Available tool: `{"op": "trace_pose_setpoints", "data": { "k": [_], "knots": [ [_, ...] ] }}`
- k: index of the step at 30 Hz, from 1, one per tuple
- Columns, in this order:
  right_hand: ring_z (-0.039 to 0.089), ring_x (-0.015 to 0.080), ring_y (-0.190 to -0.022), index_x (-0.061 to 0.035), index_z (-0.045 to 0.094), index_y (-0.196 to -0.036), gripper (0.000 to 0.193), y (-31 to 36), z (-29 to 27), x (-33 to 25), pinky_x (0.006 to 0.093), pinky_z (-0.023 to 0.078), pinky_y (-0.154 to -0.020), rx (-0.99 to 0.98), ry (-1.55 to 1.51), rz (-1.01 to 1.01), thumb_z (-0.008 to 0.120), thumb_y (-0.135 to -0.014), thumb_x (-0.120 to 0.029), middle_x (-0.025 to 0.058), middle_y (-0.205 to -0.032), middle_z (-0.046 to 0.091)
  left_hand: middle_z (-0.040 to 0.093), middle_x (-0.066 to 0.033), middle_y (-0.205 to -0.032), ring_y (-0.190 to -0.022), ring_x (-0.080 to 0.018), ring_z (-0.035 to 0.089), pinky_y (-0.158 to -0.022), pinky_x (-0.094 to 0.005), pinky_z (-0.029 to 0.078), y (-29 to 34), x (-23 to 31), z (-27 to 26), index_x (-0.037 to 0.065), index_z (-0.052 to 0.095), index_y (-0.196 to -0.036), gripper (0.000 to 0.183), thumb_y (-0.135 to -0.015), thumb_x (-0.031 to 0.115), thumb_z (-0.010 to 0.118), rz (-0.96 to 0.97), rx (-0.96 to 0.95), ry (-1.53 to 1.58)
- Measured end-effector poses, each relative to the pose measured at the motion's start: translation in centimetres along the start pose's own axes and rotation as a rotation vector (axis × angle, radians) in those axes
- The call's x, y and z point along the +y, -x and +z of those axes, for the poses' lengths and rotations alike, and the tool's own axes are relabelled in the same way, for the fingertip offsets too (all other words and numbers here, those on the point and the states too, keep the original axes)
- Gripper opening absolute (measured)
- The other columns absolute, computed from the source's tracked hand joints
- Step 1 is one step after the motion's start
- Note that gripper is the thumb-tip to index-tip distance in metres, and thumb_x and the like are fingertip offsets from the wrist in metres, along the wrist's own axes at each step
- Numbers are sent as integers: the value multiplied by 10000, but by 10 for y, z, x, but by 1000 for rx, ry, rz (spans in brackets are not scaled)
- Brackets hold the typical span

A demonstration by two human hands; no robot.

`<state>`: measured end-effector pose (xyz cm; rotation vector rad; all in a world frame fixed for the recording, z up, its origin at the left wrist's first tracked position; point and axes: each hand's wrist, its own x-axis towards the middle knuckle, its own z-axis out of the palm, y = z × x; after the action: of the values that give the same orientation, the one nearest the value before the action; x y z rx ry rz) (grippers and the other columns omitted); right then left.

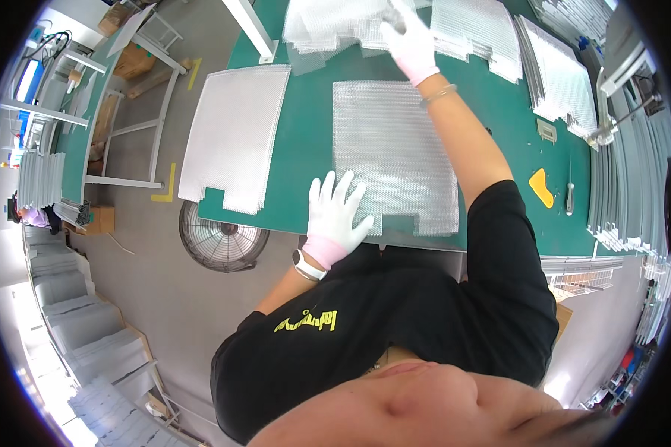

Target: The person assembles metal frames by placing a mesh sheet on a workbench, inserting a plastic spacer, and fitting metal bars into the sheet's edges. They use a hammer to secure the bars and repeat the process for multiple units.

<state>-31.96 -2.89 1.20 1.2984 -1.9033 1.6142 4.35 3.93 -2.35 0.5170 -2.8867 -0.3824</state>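
A translucent mesh sheet point(395, 141) with a notched near edge lies on the green table in front of me. My left hand point(335, 216), in a white glove with a pink cuff, rests at its lower left edge with fingers spread. Further off, my right hand point(411, 48), gloved the same way, reaches over a loose pile of clear mesh sheets point(328, 26) at the table's far side. Its thumb stands apart from the fingers, whose tips are slightly blurred. To the left lies another white notched mesh sheet point(235, 134), overhanging the table's edge.
More mesh sheets point(477, 33) lie at the back right, beside a stack of sheets point(559, 78). A yellow scraper-like piece point(541, 188), a screwdriver point(570, 195) and a small metal block point(546, 131) lie at right. A white post point(250, 30) rises at the back left; a floor fan point(224, 237) stands below.
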Motion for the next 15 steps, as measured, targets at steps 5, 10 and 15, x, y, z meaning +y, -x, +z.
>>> {"op": "trace_pose_setpoints", "data": {
  "k": [5,10,15],
  "knots": [
    [578,416,-1241,15,383,-1503,710,-46,-21,67,467,441,-1066,-205,262,270,647,-921,-292,293,-1320,597,422,-180,-1520,-1409,-446,334,-1195,-583,171,-1,2,2,113,545,-1420,670,-863,473,641,12,-31,11],
    [626,371,-1165,-80,599,-1365,535,-27,-46,-9,438,453,-1052,-419,540,383,630,-924,-380,217,-1257,650,419,-177,-1523,-1420,-441,322,-1199,-582,161,2,-1,7,116,543,-1422,671,-864,475,642,-22,-11,22],
    [512,401,-1314,-59,581,-1374,565,91,-147,-24,451,384,-1132,-555,564,160,635,-927,-400,265,-1394,549,414,-189,-1527,-1431,-437,323,-1215,-566,147,0,-4,4,92,505,-1447,737,-836,467,675,1,2,81]
  ]
}}
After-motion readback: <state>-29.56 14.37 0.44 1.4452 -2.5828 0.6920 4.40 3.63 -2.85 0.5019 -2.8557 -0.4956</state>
